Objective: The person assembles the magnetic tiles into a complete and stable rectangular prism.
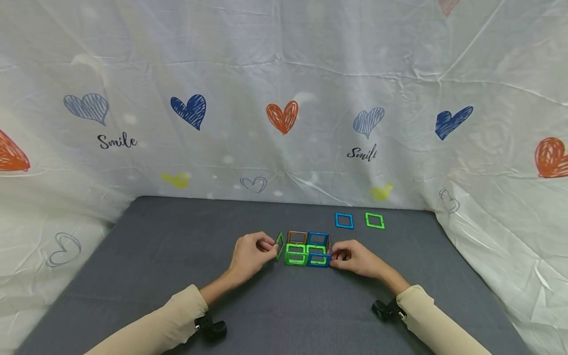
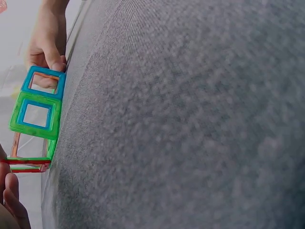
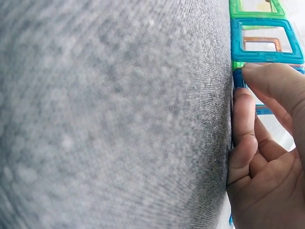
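Observation:
A low box of square magnetic tiles (image 1: pixel 296 264) stands on the table, with green and blue tiles (image 1: pixel 318 265) along the front. Its back has an orange tile (image 1: pixel 297 232) and a blue one (image 1: pixel 318 233). Just off the left end, my left hand (image 1: pixel 251 254) pinches an upright green magnetic tile (image 1: pixel 280 245) between thumb and fingers. At the box's right end, my right hand (image 1: pixel 359 259) holds the side wall, thumb at the front corner beside the blue tile (image 3: pixel 267 57). Its curled fingers partly hide that wall.
Behind the box, a loose blue tile (image 1: pixel 344 227) and a loose green tile (image 1: pixel 374 226) lie flat on the dark grey table (image 1: pixel 284 315). A white curtain (image 1: pixel 230 148) printed with hearts hangs along the table's back and sides.

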